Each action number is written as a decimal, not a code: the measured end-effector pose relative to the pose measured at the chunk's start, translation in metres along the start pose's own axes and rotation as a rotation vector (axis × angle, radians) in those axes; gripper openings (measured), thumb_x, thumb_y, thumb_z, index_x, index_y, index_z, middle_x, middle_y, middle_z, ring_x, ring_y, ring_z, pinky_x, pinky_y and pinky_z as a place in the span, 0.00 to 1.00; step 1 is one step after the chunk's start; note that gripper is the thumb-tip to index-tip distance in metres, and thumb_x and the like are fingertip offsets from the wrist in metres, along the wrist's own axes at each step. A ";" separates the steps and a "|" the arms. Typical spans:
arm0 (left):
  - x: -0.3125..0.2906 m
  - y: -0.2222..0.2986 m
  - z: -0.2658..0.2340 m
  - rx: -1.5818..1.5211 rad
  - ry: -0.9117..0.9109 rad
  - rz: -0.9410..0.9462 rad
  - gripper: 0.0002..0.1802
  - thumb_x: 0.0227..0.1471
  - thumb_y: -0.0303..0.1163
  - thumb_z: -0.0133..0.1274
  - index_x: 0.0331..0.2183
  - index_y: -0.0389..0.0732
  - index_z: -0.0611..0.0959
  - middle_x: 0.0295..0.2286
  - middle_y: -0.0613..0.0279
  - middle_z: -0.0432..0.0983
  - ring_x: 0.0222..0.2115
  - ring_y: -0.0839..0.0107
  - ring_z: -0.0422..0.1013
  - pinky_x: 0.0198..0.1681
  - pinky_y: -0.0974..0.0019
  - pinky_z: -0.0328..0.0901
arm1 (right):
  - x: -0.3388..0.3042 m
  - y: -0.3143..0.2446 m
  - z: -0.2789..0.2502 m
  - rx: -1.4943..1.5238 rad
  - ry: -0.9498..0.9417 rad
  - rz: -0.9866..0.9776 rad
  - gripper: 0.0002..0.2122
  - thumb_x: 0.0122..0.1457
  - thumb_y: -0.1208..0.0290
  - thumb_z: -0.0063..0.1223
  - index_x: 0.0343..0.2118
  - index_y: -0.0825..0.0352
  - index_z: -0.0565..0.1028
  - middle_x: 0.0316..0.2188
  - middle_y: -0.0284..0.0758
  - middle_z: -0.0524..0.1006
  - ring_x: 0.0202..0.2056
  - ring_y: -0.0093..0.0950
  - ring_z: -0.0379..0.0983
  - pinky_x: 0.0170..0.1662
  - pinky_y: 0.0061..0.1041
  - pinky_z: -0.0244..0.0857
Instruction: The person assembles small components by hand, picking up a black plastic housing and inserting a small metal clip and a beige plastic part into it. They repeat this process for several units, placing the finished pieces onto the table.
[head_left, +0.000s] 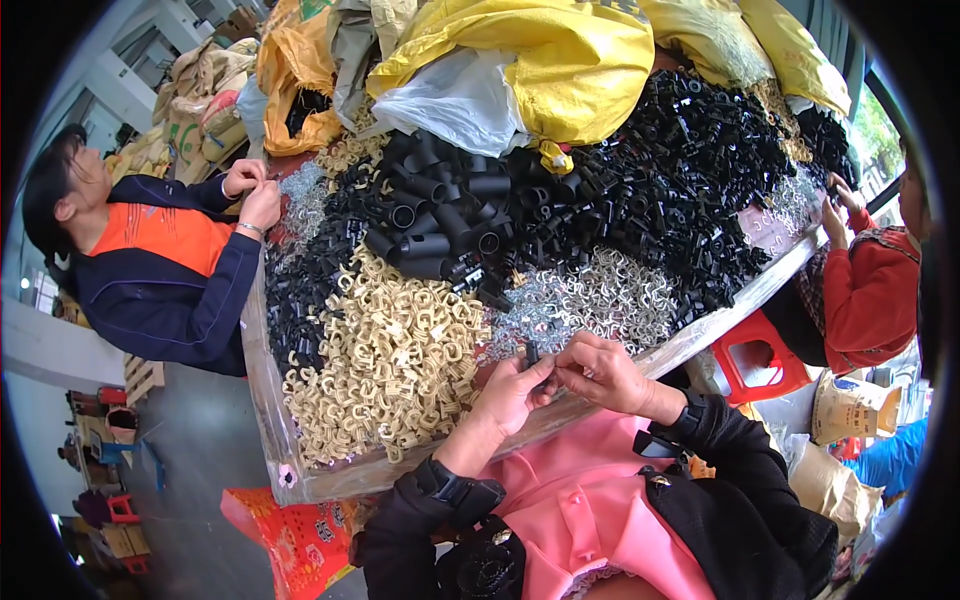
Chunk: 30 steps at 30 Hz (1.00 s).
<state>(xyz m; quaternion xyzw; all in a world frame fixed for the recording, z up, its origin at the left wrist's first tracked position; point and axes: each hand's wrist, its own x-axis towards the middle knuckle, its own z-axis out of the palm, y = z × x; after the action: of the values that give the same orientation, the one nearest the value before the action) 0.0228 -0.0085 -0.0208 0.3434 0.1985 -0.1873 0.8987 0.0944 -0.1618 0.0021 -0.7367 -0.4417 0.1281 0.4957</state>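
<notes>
My left hand is closed around a small black plastic part, whose dark end sticks up between thumb and fingers. Beside it, my right hand is pinched, its fingertips close to the left ones; what it holds is too small to make out. Both hands are over the table's near edge. Just beyond them lie small silvery screws and curved metal clips. To the left of my hands spreads a heap of cream U-shaped plastic pieces.
Black plastic tubes and small black fittings cover the table's middle. Yellow sacks stand at the back. One person works at the left, another at the right beside a red stool. A wooden rim edges the table.
</notes>
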 end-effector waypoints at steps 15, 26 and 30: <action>-0.015 0.000 -0.003 0.071 -0.037 0.140 0.18 0.49 0.31 0.44 0.43 0.35 0.68 0.33 0.64 0.70 0.30 0.80 0.66 0.30 0.77 0.61 | 0.014 -0.013 -0.006 -0.334 0.057 -0.308 0.06 0.37 0.76 0.53 0.21 0.64 0.69 0.33 0.32 0.65 0.38 0.31 0.60 0.37 0.29 0.51; -0.017 -0.007 0.002 0.173 0.001 0.125 0.14 0.49 0.29 0.43 0.39 0.34 0.70 0.32 0.64 0.69 0.32 0.77 0.66 0.35 0.73 0.63 | 0.014 -0.015 -0.008 -0.367 -0.109 -0.176 0.06 0.33 0.75 0.55 0.18 0.62 0.71 0.34 0.31 0.66 0.39 0.31 0.60 0.39 0.29 0.50; -0.014 -0.006 -0.004 0.172 -0.030 0.092 0.18 0.49 0.29 0.43 0.43 0.33 0.67 0.33 0.63 0.69 0.31 0.78 0.66 0.35 0.75 0.63 | 0.014 -0.009 -0.005 -0.382 -0.097 -0.144 0.05 0.33 0.75 0.55 0.17 0.62 0.71 0.34 0.30 0.66 0.38 0.30 0.60 0.39 0.29 0.51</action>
<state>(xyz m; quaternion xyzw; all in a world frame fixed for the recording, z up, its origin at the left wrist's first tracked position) 0.0072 -0.0073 -0.0203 0.4250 0.1522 -0.1673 0.8765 0.1009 -0.1525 0.0159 -0.7768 -0.5329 0.0419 0.3330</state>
